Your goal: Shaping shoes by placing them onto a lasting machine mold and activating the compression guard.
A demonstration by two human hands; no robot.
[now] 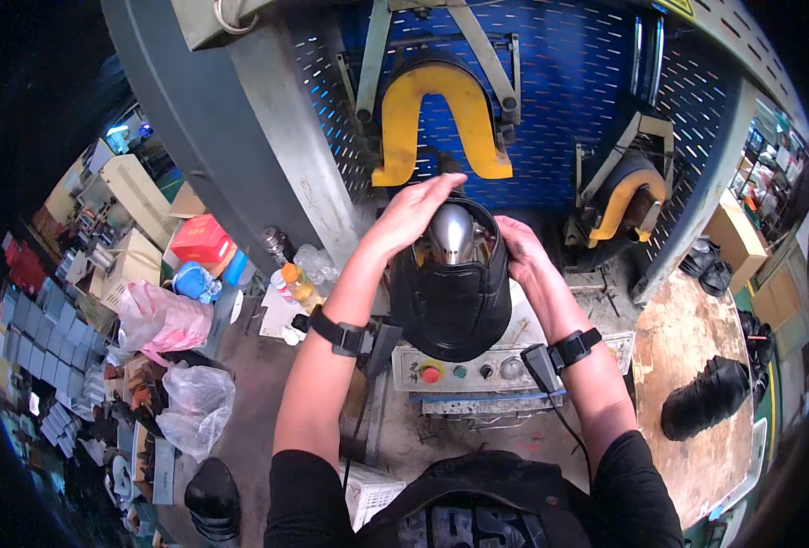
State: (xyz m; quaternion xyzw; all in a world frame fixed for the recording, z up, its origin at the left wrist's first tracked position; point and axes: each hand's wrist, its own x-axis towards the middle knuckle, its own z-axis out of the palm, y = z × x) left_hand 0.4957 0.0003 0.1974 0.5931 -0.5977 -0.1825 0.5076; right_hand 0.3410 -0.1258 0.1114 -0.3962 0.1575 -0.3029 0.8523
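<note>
A black shoe upper sits over a shiny metal form in front of me, its toe pointing toward me. The rounded top of the form shows through the upper's opening. My left hand lies along the upper's left and far side, its fingers stretched out together toward the back. On the right, my right hand has bent fingers at the rim of the opening and seems to grip it; part of its fingertips is hidden. Just beyond the upper stands a yellow U-shaped pad on metal arms.
A control panel with a red button lies below the upper. Another yellow curved pad is at right. Stacked black uppers lie on a wooden table. Bottles, a pink bag and a black upper are at left.
</note>
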